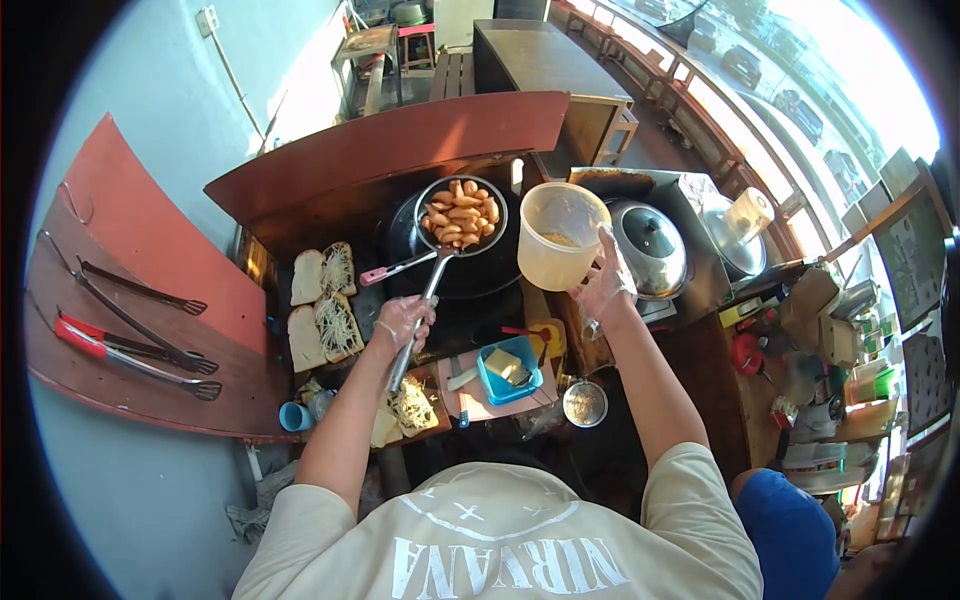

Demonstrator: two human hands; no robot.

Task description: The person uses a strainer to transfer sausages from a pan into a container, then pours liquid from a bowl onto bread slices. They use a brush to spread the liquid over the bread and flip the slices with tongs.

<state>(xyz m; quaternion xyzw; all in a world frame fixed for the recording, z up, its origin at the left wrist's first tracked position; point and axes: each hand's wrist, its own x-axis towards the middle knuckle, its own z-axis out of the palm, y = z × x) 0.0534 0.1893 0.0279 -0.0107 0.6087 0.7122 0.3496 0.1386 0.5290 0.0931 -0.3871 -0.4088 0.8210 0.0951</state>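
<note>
Near the wok (pixel 480 278), the left hand (pixel 405 320) closes around a strainer (pixel 506 212) handle, its browned pieces (pixel 462 214) out above the wok. Right of it, the right hand (pixel 608 275) grips a tub (pixel 549 262) with a little inside; left of it, two bread slices (pixel 338 326) are topped, two bare.

Shirt: the beige short-sleeved T-shirt (pixel 490 515) has white letters, white crosses and one white curved line.
Tub: the round plastic tub (pixel 550 267) is pale yellow (a little cloudy).
Strainer: the long-handled metal strainer (pixel 506 214) is silver; golden-brown is the oblong food (pixel 461 212).
Box: the square plastic box (pixel 499 396) is bright blue.
</note>
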